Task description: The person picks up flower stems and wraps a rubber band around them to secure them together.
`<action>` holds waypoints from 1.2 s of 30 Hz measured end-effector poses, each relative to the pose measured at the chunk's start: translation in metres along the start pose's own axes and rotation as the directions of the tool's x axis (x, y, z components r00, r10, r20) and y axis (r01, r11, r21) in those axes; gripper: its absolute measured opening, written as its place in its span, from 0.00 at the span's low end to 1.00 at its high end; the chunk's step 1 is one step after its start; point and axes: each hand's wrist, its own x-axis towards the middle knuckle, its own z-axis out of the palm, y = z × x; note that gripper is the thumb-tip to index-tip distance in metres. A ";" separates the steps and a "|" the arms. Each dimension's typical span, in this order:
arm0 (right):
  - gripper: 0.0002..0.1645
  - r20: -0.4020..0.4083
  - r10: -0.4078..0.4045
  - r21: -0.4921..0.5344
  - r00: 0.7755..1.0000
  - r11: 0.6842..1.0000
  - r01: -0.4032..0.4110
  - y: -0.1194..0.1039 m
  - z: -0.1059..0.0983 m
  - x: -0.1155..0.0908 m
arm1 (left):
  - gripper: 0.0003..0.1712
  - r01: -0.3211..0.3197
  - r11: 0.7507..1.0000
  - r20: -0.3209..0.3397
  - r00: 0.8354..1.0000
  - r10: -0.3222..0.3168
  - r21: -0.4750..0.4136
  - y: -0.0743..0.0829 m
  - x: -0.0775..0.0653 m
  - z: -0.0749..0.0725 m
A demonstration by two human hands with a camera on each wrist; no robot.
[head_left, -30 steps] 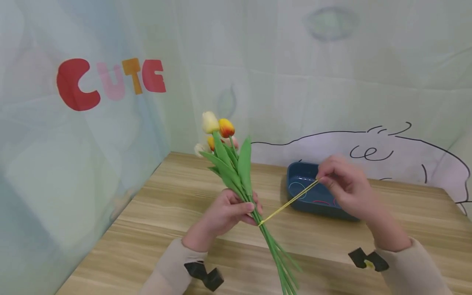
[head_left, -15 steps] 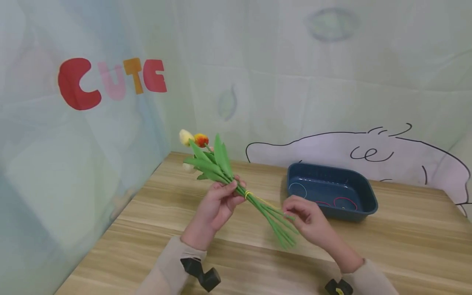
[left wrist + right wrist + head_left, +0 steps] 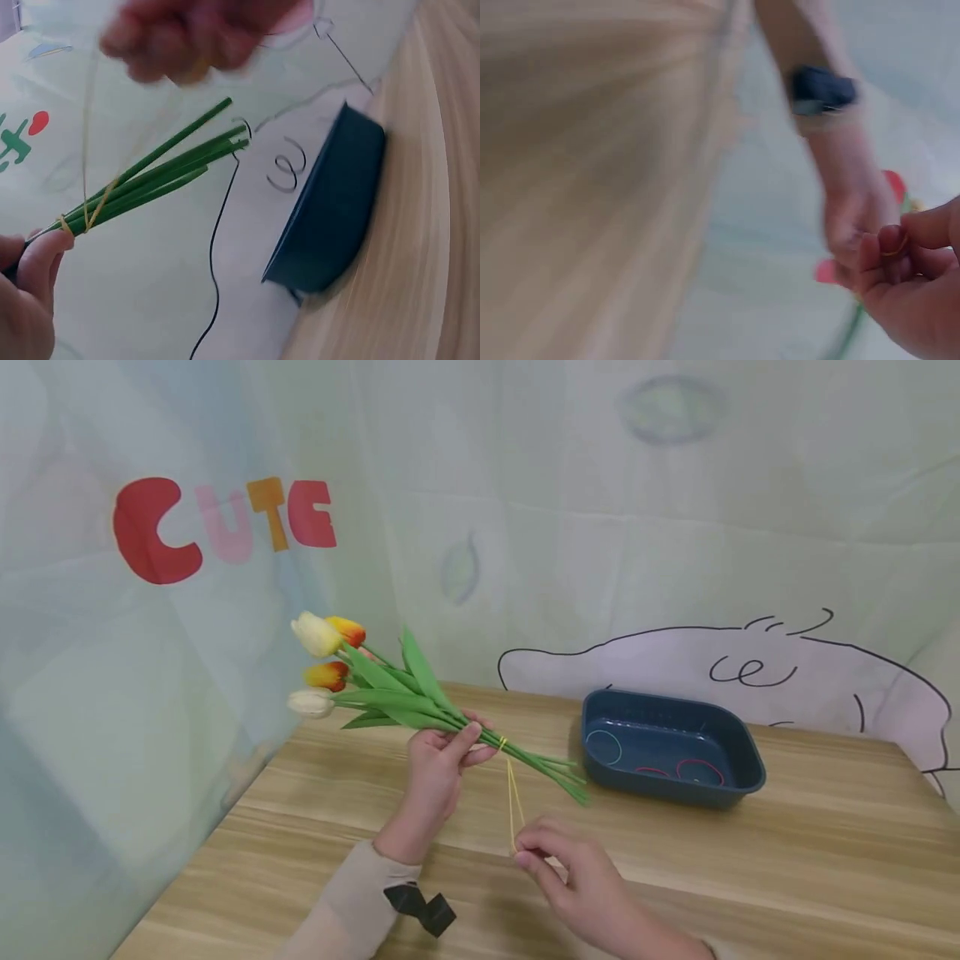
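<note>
My left hand (image 3: 437,768) grips a bunch of artificial tulips (image 3: 397,693) by their green stems, tilted with white and orange-yellow heads to the upper left. A yellow rubber band (image 3: 512,793) loops round the stems just right of that hand. Its free end is stretched down toward me, pinched between thumb and fingers of my right hand (image 3: 581,881). In the left wrist view the stem ends (image 3: 172,161) fan out past the band, and the right hand (image 3: 199,37) is blurred above. The right wrist view shows the band curled over a fingertip (image 3: 891,240).
A dark blue plastic basin (image 3: 675,785) stands at the back right of the wooden table (image 3: 825,860), with several coloured rubber bands inside. Printed cloth (image 3: 570,527) hangs behind and to the left. A black device (image 3: 420,910) is strapped to the left sleeve.
The tulips have tipped over to the left, flower heads lower. My right hand has come from over the basin down to the table's front, still pinching the band, now pulled below the stems.
</note>
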 end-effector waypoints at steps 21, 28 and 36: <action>0.22 0.220 -0.210 -0.121 0.953 0.963 0.240 0.006 -0.116 0.060 | 0.07 0.065 0.972 0.558 0.809 -0.184 0.226 0.032 -0.009 -0.005; 0.19 0.155 -0.281 -0.028 0.947 0.957 0.288 0.045 -0.077 0.047 | 0.04 0.261 0.958 0.664 0.738 -0.118 -0.120 0.024 -0.005 -0.014; 0.08 0.061 -0.162 0.204 0.985 0.968 0.147 0.053 -0.015 0.028 | 0.05 0.219 0.929 0.372 0.923 -0.098 -0.299 0.025 -0.004 -0.010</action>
